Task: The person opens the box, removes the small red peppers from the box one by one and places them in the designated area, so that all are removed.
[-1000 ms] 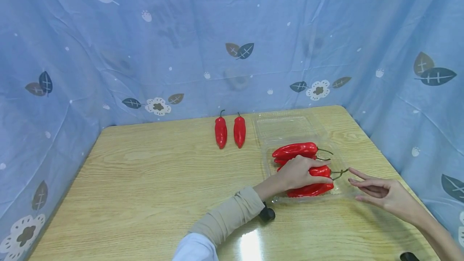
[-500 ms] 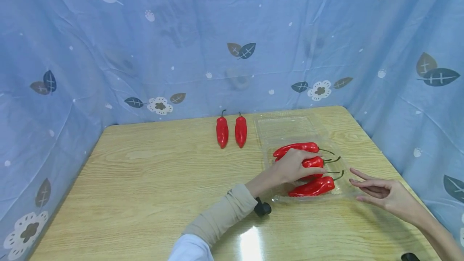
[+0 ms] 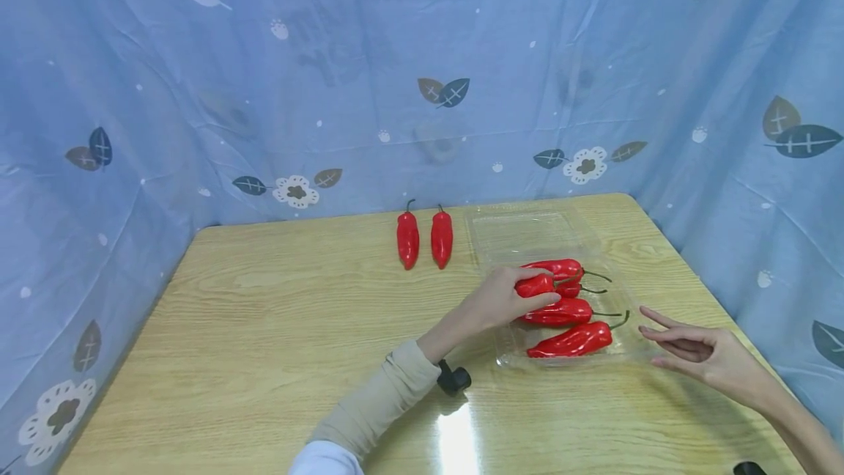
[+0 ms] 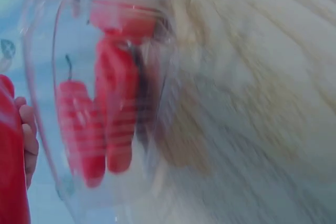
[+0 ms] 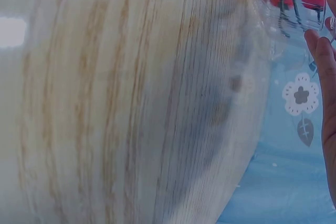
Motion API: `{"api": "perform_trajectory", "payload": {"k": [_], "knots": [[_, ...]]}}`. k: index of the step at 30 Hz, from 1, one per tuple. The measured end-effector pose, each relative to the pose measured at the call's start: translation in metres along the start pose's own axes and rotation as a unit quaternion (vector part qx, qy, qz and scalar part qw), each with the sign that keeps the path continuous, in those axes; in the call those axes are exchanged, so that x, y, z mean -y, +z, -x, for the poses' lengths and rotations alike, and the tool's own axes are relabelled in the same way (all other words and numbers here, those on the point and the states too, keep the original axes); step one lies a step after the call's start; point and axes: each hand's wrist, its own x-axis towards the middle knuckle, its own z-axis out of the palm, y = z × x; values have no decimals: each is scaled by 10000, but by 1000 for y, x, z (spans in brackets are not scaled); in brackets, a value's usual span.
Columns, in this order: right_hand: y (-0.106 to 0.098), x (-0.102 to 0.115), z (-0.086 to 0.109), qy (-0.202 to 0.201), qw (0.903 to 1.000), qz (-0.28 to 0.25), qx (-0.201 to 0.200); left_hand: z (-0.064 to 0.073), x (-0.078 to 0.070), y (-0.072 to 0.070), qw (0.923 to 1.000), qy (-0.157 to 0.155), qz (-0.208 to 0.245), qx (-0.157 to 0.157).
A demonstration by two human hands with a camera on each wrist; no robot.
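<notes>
Left hand (image 3: 491,300) is partly closed, thumb and fingers pinching a red pepper (image 3: 535,286) over the left part of the clear container (image 3: 508,347), where other red peppers (image 3: 570,341) lie. Right hand (image 3: 708,358) is loosely open and holds nothing, fingertips just beside the container's right edge, contact unclear. Container rests on a wood-grain table (image 3: 297,314), two peppers (image 3: 442,239) to its left; blue leaf-print cloth (image 3: 369,57) hangs behind it.
</notes>
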Motion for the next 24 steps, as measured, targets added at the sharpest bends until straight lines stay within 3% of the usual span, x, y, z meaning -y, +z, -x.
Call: {"api": "perform_trajectory", "payload": {"k": [6,12,16,24], "knots": [[1,-1,-1,-5,10000,-8,13,18,11,-17,9964,-364,622,-440],[0,-2,-1,-53,9998,-181,51,35,23,-37,9954,-615,367,-631],[-1,-3,0,-71,9998,-192,35,44,30,-44,9928,-795,426,-785],[0,-4,1,-119,9996,-263,58,63,46,-50,9818,-968,531,-1546]]}}
